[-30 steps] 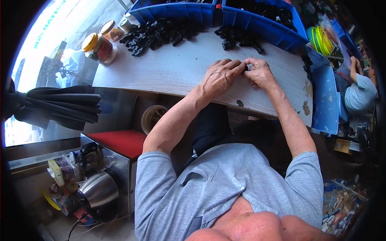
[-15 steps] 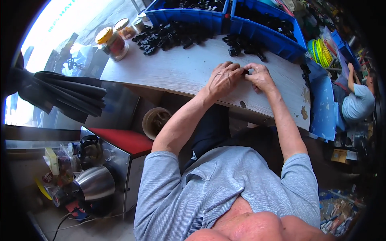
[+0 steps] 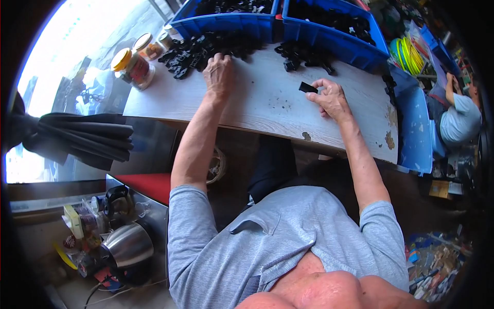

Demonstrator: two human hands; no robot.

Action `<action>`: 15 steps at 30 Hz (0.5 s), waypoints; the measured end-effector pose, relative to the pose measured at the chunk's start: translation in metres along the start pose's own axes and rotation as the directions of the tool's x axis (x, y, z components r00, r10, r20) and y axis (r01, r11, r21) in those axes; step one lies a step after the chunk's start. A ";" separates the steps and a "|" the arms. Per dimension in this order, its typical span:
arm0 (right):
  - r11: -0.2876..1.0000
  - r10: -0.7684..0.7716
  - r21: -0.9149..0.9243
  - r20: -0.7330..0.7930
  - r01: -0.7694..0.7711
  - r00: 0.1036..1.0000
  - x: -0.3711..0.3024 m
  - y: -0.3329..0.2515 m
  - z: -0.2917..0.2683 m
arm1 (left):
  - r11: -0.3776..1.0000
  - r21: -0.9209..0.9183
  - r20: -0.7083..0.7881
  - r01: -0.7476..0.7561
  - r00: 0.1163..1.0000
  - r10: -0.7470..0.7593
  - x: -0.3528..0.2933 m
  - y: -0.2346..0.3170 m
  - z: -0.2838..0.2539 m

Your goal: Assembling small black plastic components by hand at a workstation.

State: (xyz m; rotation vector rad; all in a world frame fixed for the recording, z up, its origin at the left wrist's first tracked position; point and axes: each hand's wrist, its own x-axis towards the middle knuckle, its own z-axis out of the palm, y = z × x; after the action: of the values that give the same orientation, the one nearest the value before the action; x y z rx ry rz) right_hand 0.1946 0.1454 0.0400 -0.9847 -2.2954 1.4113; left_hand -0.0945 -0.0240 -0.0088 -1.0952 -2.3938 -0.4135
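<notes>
1. The right hand [image 3: 334, 101] is above the right half of the pale, wood-grained worktop [image 3: 247, 110], its thumb and index finger pinching a small black rectangular block [image 3: 307, 88]. The block juts out to the left of the fingertips.
2. The left hand [image 3: 218, 77] reaches forward to the near edge of a wide, tangled heap of small black parts [image 3: 188, 54]. Its fingers are bent down at the heap; whether they grip a part cannot be told, as the back of the hand hides the tips.
3. A smaller cluster of black parts [image 3: 307, 57] lies to the right of that heap, beyond the block and in front of the bins.
4. Along the far edge stand two rectangular blue plastic bins, a left bin [image 3: 247, 27] and a right bin [image 3: 334, 47], side by side, both holding many black pieces.
5. Left of the heap stands a clear jar with a yellow lid [image 3: 136, 71], and just behind it a clear jar with a pale lid [image 3: 148, 47].
6. Dark specks and worn patches mark the worktop's surface, the largest near its right end.
7. Beside that end is a light-blue plastic container [image 3: 415, 135]; beyond it sits another person in a light shirt [image 3: 458, 119].
</notes>
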 end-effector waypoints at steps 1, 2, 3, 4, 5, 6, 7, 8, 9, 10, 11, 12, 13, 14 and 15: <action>1.000 -0.007 0.019 -0.005 0.007 1.000 0.000 0.001 -0.002 | 1.000 0.010 0.037 -0.022 0.999 0.021 0.001 0.005 -0.006; 1.000 0.000 0.017 -0.011 0.000 1.000 0.000 0.000 -0.002 | 0.999 0.030 0.070 -0.036 0.997 0.034 0.002 0.004 -0.009; 0.999 0.011 0.038 -0.005 -0.011 1.000 0.001 0.000 -0.001 | 0.998 0.031 0.086 -0.057 0.995 0.054 0.003 0.004 -0.010; 0.998 0.023 0.060 -0.002 -0.023 1.000 0.001 0.000 -0.002 | 0.998 0.022 0.088 -0.064 0.994 0.062 0.004 0.008 -0.012; 0.998 0.030 0.058 -0.011 -0.030 0.999 0.001 0.004 -0.003 | 0.994 0.042 0.101 -0.097 0.991 0.093 0.004 0.012 -0.014; 0.995 0.022 0.097 -0.029 -0.019 0.999 0.002 0.011 -0.003 | 0.990 0.062 0.114 -0.130 0.986 0.123 0.004 0.016 -0.016; 0.991 0.008 0.137 -0.043 -0.002 0.999 0.002 0.013 -0.002 | 0.988 0.063 0.106 -0.144 0.985 0.137 0.004 0.014 -0.016; 0.991 0.009 0.136 -0.046 -0.002 0.999 0.002 0.014 -0.002 | 0.987 0.061 0.105 -0.147 0.985 0.140 0.006 0.010 -0.015; 0.979 0.031 0.201 -0.040 -0.022 0.999 0.002 0.014 -0.003 | 0.984 0.085 0.146 -0.155 0.979 0.141 0.010 0.006 -0.015; 0.963 0.055 0.265 -0.033 -0.045 0.998 0.000 0.014 -0.004 | 0.980 0.108 0.189 -0.165 0.972 0.143 0.013 0.004 -0.016; 0.963 0.058 0.265 -0.038 -0.046 0.998 -0.002 0.014 -0.007 | 0.977 0.122 0.234 -0.176 0.962 0.144 0.014 0.003 -0.018; 0.946 0.100 0.312 -0.024 -0.088 0.995 -0.004 0.013 -0.012 | 0.977 0.118 0.233 -0.180 0.961 0.149 0.014 0.002 -0.017; 0.925 0.140 0.358 -0.009 -0.127 0.990 -0.006 0.012 -0.017 | 0.972 0.118 0.245 -0.202 0.955 0.168 0.016 0.001 -0.015; 0.925 0.140 0.357 -0.017 -0.125 0.990 -0.007 0.013 -0.020 | 0.968 0.119 0.256 -0.223 0.948 0.187 0.017 -0.002 -0.014; 0.909 0.170 0.388 -0.010 -0.153 0.985 -0.007 0.014 -0.024 | 0.957 0.129 0.253 -0.260 0.942 0.222 0.014 -0.006 -0.014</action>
State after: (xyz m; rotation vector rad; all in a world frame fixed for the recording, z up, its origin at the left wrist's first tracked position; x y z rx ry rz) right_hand 0.2183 0.1614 0.0406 -1.0806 -1.8326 1.7998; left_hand -0.1025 -0.0252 0.0096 -1.4085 -2.3989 -0.0045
